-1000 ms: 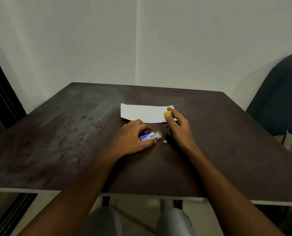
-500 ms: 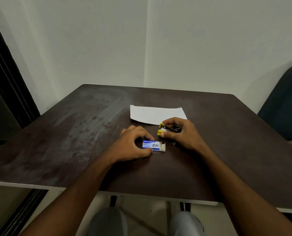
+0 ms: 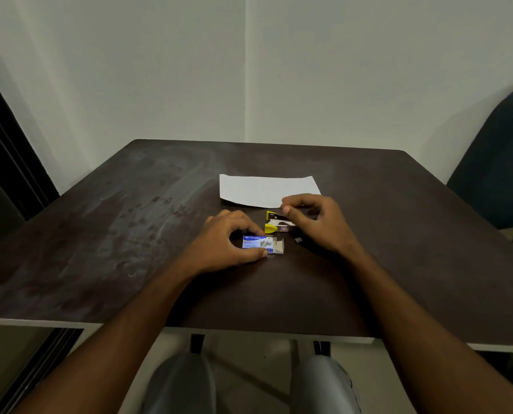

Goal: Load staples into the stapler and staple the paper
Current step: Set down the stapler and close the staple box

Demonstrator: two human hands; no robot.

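Right hand (image 3: 315, 222) is covering the stapler (image 3: 276, 224) rear; staple box (image 3: 262, 244) print is blurring, illegible.

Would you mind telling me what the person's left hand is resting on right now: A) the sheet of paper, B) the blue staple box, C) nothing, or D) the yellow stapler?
B: the left hand grips the blue staple box on the table, while the right hand holds the stapler.

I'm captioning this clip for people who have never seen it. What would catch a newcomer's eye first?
Two bare hands meeting at the middle of a dark table: the left hand pinches a small blue staple box, its flap open, and the right hand holds a yellow-and-black stapler, which looks opened. Just beyond them lies a white sheet of paper, flat on the tabletop.
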